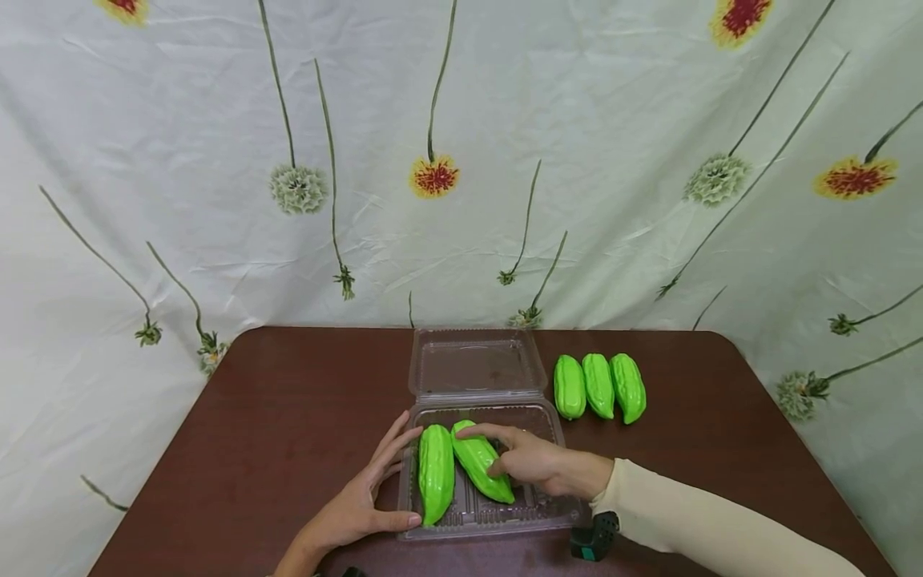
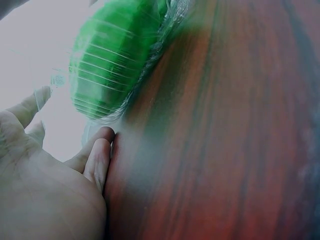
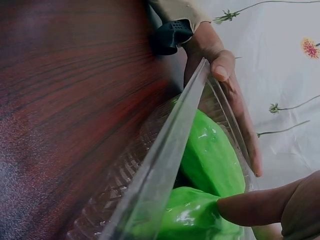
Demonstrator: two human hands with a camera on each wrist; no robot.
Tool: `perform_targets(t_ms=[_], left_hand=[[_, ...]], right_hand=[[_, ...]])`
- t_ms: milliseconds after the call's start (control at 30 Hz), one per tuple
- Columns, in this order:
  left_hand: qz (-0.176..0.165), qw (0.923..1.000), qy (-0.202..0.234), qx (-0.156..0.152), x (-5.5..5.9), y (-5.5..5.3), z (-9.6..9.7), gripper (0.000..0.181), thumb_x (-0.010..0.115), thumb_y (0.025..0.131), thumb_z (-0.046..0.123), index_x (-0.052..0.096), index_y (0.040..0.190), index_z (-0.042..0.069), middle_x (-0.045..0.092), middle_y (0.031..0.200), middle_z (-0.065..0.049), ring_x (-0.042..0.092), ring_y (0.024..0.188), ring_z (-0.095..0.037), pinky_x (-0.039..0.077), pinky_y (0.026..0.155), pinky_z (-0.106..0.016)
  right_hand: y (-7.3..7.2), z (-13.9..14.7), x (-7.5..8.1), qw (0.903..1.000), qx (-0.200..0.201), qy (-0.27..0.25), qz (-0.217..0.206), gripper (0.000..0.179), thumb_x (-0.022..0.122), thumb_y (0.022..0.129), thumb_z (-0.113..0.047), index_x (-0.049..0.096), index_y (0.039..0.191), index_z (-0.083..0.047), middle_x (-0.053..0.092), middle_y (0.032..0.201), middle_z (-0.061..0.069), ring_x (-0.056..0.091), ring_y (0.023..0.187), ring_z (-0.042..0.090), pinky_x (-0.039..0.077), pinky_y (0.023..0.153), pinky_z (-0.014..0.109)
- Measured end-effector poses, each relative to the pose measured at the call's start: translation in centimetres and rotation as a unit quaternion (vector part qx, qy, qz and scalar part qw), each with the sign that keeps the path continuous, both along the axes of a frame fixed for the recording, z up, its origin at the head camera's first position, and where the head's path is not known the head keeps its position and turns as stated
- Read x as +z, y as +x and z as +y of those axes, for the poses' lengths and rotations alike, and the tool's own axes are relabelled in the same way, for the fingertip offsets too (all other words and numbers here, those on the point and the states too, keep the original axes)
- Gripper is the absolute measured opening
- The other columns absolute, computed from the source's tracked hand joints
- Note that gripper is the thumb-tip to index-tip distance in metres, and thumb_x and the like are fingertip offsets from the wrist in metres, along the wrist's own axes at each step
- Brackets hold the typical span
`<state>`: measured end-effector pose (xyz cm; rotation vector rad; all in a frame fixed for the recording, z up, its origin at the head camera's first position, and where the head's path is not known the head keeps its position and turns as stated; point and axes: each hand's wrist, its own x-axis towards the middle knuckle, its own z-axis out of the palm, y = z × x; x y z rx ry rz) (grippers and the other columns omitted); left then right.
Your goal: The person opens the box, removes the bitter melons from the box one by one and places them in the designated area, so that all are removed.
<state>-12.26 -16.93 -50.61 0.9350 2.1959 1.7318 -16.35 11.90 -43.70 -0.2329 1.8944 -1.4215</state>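
Observation:
A clear plastic clamshell box (image 1: 490,525) lies with its lid folded back on the brown table. Two bright green, ridged bitter melons are in its base, one upright along the left wall (image 1: 436,473) and another slanting beside it (image 1: 479,465). My right hand (image 1: 530,461) holds the slanting melon, index finger at its far end and thumb on its right side; the right wrist view shows the thumb (image 3: 250,206) against its skin. Around the box's left side rests my left hand (image 1: 364,497), fingers spread along the wall and thumb near the front corner.
Three more green bitter melons (image 1: 598,386) lie side by side on the table, right of the raised lid (image 1: 476,361). Behind the table (image 1: 288,401) hangs a white cloth (image 1: 382,216) printed with flowers. Each wrist wears a dark device, the right one (image 1: 594,535) plainly visible.

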Motion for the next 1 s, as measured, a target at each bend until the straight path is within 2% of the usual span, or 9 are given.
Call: perform_targets(t_ms=[33,100,167,233,267,533,800,900,1000], left_hand=[[0.004,1.0000,0.001,-0.001,0.0,0.0,0.0,0.099,0.078,0.083,0.004,0.018,0.161,0.010,-0.009,0.169,-0.011,0.020,0.147,0.001,0.031,0.111,-0.020],[0.009,1.0000,0.002,-0.001,-0.1,0.0,-0.1,0.099,0.078,0.083,0.004,0.018,0.161,0.008,-0.009,0.169,-0.012,0.019,0.148,0.001,0.031,0.112,-0.020],[0.010,0.9999,0.003,-0.001,-0.1,0.0,-0.1,0.099,0.078,0.083,0.004,0.017,0.161,0.008,-0.009,0.169,-0.012,0.019,0.148,0.002,0.031,0.112,-0.020],[0.010,0.9999,0.003,-0.002,0.0,0.0,-0.1,0.099,0.078,0.083,0.004,0.017,0.161,0.008,-0.009,0.169,-0.012,0.018,0.148,0.002,0.031,0.112,-0.020],[0.010,0.9999,0.004,-0.002,0.0,0.0,-0.1,0.099,0.078,0.083,0.004,0.017,0.161,0.007,-0.009,0.169,-0.012,0.018,0.148,0.002,0.031,0.112,-0.020],[0.001,1.0000,0.003,0.000,0.3,0.0,0.0,0.098,0.077,0.084,0.003,0.017,0.161,0.008,-0.010,0.169,-0.011,0.018,0.148,0.002,0.031,0.111,-0.019],[-0.011,0.9999,0.000,0.006,0.3,0.0,0.0,0.098,0.077,0.083,0.003,0.018,0.161,0.011,-0.009,0.169,-0.008,0.019,0.146,0.005,0.031,0.111,-0.019],[0.001,1.0000,-0.001,0.004,0.1,-0.1,0.0,0.099,0.078,0.082,0.004,0.018,0.161,0.010,-0.009,0.169,-0.011,0.019,0.147,0.004,0.031,0.111,-0.019],[0.010,1.0000,-0.001,0.001,0.0,-0.1,0.0,0.099,0.079,0.082,0.004,0.019,0.161,0.009,-0.008,0.169,-0.014,0.020,0.147,0.002,0.031,0.112,-0.020]], right_hand=[[0.0,0.0,0.0,1.0000,0.000,0.005,0.002,0.064,0.056,0.088,0.009,0.059,0.140,-0.028,0.019,0.165,0.018,0.021,0.048,0.011,0.029,0.053,0.025],[0.2,-0.2,0.0,0.9999,0.002,0.013,0.005,0.063,0.058,0.088,0.008,0.059,0.139,-0.029,0.019,0.165,0.017,0.042,0.061,0.015,0.037,0.063,0.031],[0.3,-0.3,0.0,0.9998,0.002,0.019,0.007,0.063,0.059,0.088,0.008,0.059,0.139,-0.029,0.020,0.165,0.015,0.055,0.094,0.025,0.041,0.076,0.038],[0.4,-0.4,0.1,0.9997,0.004,0.021,0.010,0.063,0.060,0.087,0.008,0.059,0.140,-0.028,0.021,0.165,0.014,0.042,0.131,0.034,0.040,0.090,0.045],[0.4,-0.5,0.0,0.9997,0.005,0.021,0.011,0.063,0.061,0.087,0.008,0.058,0.140,-0.027,0.021,0.165,0.014,0.031,0.139,0.036,0.038,0.094,0.047],[0.2,-0.5,0.0,0.9999,0.001,0.013,0.002,0.063,0.059,0.089,0.010,0.057,0.142,-0.024,0.020,0.165,0.015,0.029,0.143,0.039,0.042,0.097,0.055],[0.1,-0.1,0.7,0.9998,0.002,-0.013,-0.013,0.060,0.059,0.091,0.007,0.057,0.142,-0.024,0.022,0.164,0.012,0.045,0.118,0.028,0.045,0.076,0.038],[0.0,0.3,1.2,0.9998,0.005,-0.017,-0.006,0.059,0.059,0.091,0.006,0.058,0.141,-0.026,0.021,0.165,0.010,0.040,0.131,0.032,0.045,0.082,0.039],[-0.1,0.7,1.7,0.9998,0.005,-0.020,0.004,0.059,0.060,0.092,0.004,0.057,0.142,-0.029,0.020,0.166,0.009,0.025,0.146,0.037,0.042,0.097,0.048]])
